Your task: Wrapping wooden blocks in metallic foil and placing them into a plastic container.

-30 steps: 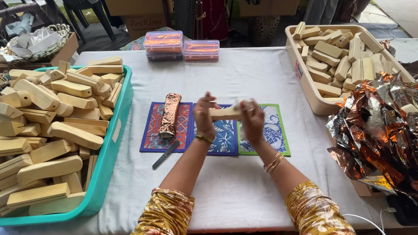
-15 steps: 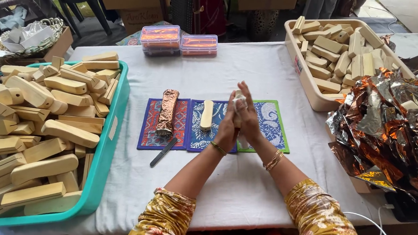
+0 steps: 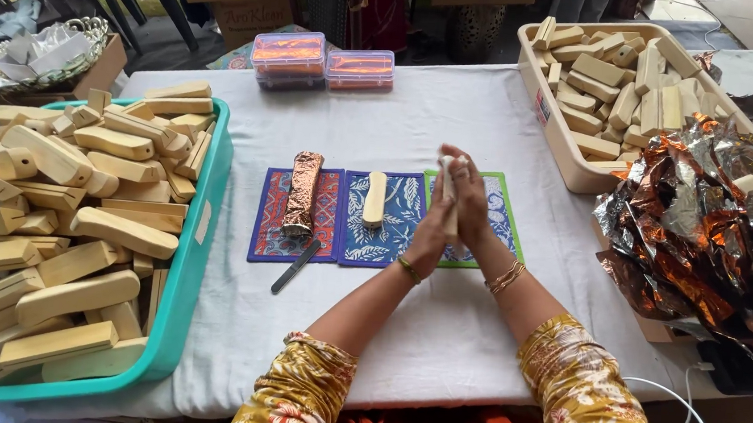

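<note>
My left hand [image 3: 431,234] and my right hand [image 3: 471,201] are pressed palm to palm above a green mat [image 3: 500,214]. A thin pale piece [image 3: 450,169] stands upright between them, only its top end showing. A bare wooden block [image 3: 375,199] lies on the blue patterned mat [image 3: 397,231] just left of my hands. Further left, a block wrapped in copper foil [image 3: 304,192] rests on a red mat [image 3: 270,223]. A dark flat file [image 3: 296,266] lies across that mat's front edge.
A teal tray [image 3: 199,251] heaped with wooden blocks fills the left side. A beige tub [image 3: 552,118] of blocks stands at the back right, crumpled copper foil sheets [image 3: 715,229] beside it. Two lidded plastic boxes [image 3: 321,62] sit at the back. A white cable [image 3: 675,396] trails at the front right.
One second ago both hands held a wooden block level; it now lies on the blue mat. My hands have come together palm to palm around a thin pale piece.
</note>
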